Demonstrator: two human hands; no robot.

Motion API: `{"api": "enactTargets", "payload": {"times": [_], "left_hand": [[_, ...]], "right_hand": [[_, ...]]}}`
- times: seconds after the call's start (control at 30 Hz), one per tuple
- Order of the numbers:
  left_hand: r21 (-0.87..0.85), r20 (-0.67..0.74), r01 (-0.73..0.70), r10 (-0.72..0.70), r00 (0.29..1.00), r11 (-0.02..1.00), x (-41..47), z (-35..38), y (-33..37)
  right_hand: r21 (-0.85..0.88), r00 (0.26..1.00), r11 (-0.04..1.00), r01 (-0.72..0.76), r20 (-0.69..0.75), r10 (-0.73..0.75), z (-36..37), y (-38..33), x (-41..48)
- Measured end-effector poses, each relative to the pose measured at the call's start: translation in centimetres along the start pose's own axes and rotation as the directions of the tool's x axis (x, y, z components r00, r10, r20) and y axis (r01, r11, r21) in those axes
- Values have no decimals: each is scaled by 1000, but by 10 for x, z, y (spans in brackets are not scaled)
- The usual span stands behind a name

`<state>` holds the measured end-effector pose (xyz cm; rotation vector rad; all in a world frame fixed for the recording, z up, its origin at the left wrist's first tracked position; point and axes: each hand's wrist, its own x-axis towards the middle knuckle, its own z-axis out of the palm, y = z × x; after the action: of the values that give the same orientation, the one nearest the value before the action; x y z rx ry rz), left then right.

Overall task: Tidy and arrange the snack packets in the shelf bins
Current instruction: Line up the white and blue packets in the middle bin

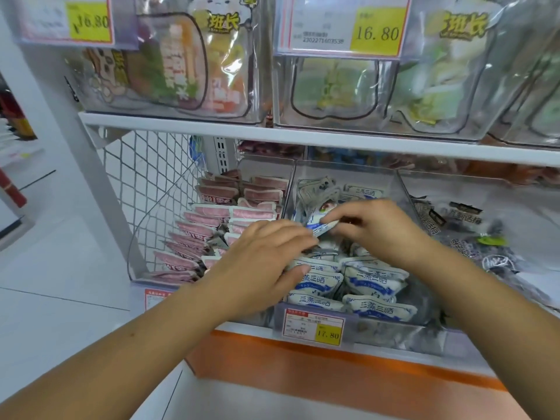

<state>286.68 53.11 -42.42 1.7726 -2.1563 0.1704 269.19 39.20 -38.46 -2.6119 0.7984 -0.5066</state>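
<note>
White shop shelf (303,137): in the middle bin (394,331), the right hand (378,228) pinches a blue-white packet (322,227) toward twelve o'clock. The left hand (266,256), fingers flat, steadies the stacked packets (375,281) at nine. Likely mid-arranging; next, slot it into the row.

Three clear shelf bins side by side. Left bin (140,265): pink packets (206,221) stood on edge in two rows, front rows leaning. Middle bin (348,172): white-blue packets (375,281) stacked overlapping in two columns at the front, jumbled loose ones at the back. One raised packet (321,227), tilted, is pinched by the right hand (378,230); the left hand (266,262) lies flat on the packets below. Right bin (407,192): dark packets (460,221) in a loose heap.
</note>
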Motion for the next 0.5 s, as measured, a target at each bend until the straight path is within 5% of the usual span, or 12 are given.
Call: {"api": "enactTargets", "payload": {"times": [0.17,0.33,0.5], "left_hand": [[-228,-179,121,-164,970,966,0,-17,6],[-175,-74,46,-60,995,983,4,-28,26],[-302,5,122,-126,992,945,1,-26,41]], "right_hand": [[448,995,893,-40,-61,76,-32,-6,-35],[582,999,813,-1,29,-20,-39,-20,-61],[580,1000,815,-7,4,5,-35,-29,-81]]}}
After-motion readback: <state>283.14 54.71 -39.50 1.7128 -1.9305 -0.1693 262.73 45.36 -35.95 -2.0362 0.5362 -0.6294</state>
